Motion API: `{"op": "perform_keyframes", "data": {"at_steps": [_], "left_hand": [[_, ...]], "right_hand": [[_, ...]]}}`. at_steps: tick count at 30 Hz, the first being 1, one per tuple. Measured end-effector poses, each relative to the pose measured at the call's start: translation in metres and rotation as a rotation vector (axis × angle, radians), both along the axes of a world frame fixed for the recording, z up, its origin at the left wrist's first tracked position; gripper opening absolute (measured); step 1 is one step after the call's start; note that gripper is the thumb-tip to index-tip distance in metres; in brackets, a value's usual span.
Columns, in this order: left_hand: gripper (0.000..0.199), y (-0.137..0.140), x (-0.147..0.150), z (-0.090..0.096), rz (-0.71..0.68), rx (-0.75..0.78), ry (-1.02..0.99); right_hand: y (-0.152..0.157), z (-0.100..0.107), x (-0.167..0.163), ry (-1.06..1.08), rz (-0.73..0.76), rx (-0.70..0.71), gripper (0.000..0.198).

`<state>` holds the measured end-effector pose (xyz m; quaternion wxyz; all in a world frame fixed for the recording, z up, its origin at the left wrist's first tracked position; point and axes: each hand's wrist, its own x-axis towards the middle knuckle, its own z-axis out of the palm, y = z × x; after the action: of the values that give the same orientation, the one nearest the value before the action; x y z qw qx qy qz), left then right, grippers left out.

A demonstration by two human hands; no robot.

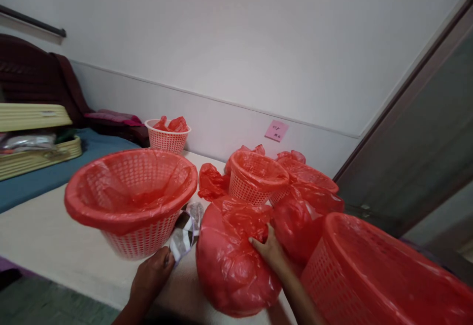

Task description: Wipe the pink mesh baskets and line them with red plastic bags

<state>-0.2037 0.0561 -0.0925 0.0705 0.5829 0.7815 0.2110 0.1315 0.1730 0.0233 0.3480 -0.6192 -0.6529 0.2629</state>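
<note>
My left hand (154, 272) is closed low beside the large lined basket, its fingers at the near end of a crumpled white-and-grey strip (184, 234) with a purple edge. What the strip is, I cannot make out. A full, rounded red plastic bag (236, 261) rests in front of me. My right hand (271, 250) grips its right side near the gathered top, thumb over the plastic and the other fingers partly hidden. To the left stands a large basket (136, 236) with a red bag folded over its rim.
Another lined basket (365, 276) fills the near right, beside a second full red bag (303, 216). Smaller lined baskets (251, 182) stand behind. A white basket (168, 140) is by the wall, below and left of a pink note (276, 130). An open yellow case (40, 155) lies left.
</note>
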Motion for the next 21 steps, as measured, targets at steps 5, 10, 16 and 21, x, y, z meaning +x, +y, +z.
{"op": "perform_keyframes", "data": {"at_steps": [5,10,16,21], "left_hand": [[0.024,0.000,0.000,-0.002,0.006,0.004,-0.001],[0.023,0.000,0.001,0.000,0.010,0.011,-0.007],[0.024,-0.002,0.001,0.003,-0.009,0.017,-0.024],[0.023,-0.001,0.001,0.002,0.002,0.026,-0.034]], "right_hand": [[-0.004,-0.003,-0.005,0.201,0.248,-0.278,0.035],[-0.021,0.012,-0.006,0.415,0.312,-0.338,0.031],[-0.048,0.041,-0.013,0.940,0.124,-0.494,0.027],[-0.055,0.071,-0.023,1.014,0.110,-0.451,0.024]]}}
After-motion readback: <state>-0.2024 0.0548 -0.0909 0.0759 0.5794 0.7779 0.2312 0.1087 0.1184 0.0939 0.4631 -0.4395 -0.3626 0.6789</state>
